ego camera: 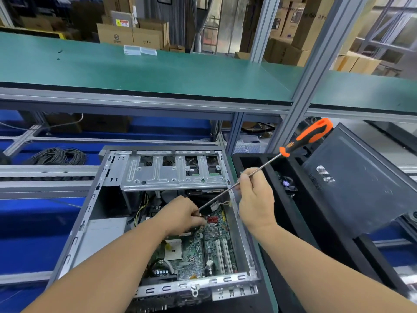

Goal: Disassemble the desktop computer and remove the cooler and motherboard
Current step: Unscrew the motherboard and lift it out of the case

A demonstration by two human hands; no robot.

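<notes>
I see the open computer case [158, 213] lying on its side at the near edge of the desk [269, 288], with the green motherboard [203, 247] still inside it, on the floor of the case toward its right wall. No cooler sits over the bare processor socket [173, 249]. My left hand [182, 214] reaches down onto the upper part of the board; its fingertips are curled together on something very small, but I cannot make out what it is, because the hand covers that place. My right hand [256, 198] pinches the long metal shaft of the screwdriver [266, 164], and the orange and black handle points up and to the right, away from the case. The tip of the shaft ends just at the fingers of my left hand. The far part of the board is hidden under the metal drive cage [173, 171]. To the right of the case stands a black tray [316, 222] with a dark panel [365, 184] leaning in it; its contents are hard to read. Beyond is a green shelf [146, 73], and behind it cardboard boxes [133, 35]. A coil of cable [58, 156] lies at the far left.
</notes>
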